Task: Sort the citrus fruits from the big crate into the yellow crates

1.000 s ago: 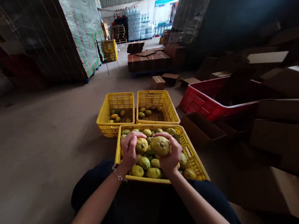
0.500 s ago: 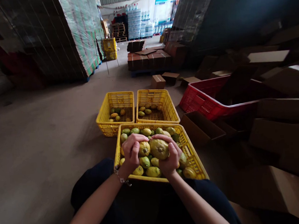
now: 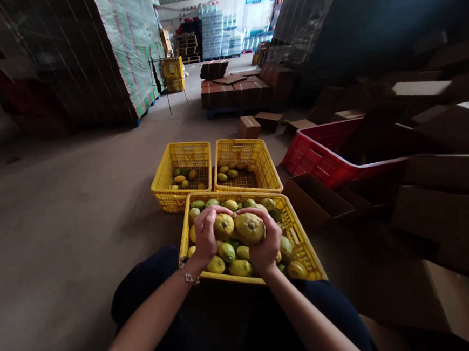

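Note:
My left hand point(image 3: 205, 236) is wrapped round a yellow fruit point(image 3: 224, 227). A larger greenish-yellow fruit point(image 3: 249, 229) sits in my right hand point(image 3: 268, 247), close beside the first one. Both are held above a full yellow crate point(image 3: 304, 241) between my knees, where several green and yellow fruits lie. Just beyond it stand two more yellow crates side by side. The left crate point(image 3: 159, 177) and the right crate point(image 3: 273, 171) each have several fruits on the bottom.
A red crate point(image 3: 312, 156) and an opened cardboard box point(image 3: 308, 205) lie to the right, with more cardboard beyond. Flattened cartons point(image 3: 234, 93) are stacked on a pallet ahead. Wrapped goods point(image 3: 127, 48) tower at the left back.
Both hands have shifted slightly and turned the fruits a little. The thumbs have moved off the fronts of the fruits, so more of their surface shows.

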Tool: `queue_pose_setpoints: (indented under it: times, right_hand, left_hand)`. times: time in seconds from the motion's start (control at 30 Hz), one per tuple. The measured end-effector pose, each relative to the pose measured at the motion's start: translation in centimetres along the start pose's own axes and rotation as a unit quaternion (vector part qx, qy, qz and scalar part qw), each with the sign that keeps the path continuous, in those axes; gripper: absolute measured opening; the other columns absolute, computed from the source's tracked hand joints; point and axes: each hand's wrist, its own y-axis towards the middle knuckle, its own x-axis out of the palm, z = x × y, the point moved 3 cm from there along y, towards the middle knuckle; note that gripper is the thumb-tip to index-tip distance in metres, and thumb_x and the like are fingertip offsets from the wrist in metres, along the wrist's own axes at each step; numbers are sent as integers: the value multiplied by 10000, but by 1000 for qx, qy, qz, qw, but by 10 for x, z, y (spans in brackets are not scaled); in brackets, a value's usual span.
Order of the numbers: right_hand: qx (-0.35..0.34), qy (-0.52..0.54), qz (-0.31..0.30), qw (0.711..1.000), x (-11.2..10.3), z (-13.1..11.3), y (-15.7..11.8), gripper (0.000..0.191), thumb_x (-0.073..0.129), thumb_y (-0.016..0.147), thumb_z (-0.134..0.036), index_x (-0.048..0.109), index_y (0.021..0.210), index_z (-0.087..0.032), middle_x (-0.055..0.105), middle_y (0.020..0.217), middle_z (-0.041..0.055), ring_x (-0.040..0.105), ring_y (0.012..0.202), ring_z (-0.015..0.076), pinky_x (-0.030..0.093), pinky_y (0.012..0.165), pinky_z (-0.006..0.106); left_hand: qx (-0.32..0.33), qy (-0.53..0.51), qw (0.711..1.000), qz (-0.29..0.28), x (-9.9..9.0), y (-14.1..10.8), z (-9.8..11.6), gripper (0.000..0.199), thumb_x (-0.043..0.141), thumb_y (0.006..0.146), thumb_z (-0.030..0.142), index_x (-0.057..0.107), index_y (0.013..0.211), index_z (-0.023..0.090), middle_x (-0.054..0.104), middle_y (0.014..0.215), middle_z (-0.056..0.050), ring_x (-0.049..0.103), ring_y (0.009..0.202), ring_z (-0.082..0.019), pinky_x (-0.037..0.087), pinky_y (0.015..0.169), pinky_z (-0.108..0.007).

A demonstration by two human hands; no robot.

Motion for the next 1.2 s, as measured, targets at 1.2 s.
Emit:
queue_pose_setpoints:
  times: [1.2]
  right_hand:
    - [442,155,-55,882,-5,20,30,170,614,903,-273,705,998,-167,770,768,56,712,565,202,632,454,301]
  left_hand:
    - [-293,-58,954,14,-6,28,-18,205,685,937,291,715,1129,227,698,777,6,594,479,-121,516,503,-226]
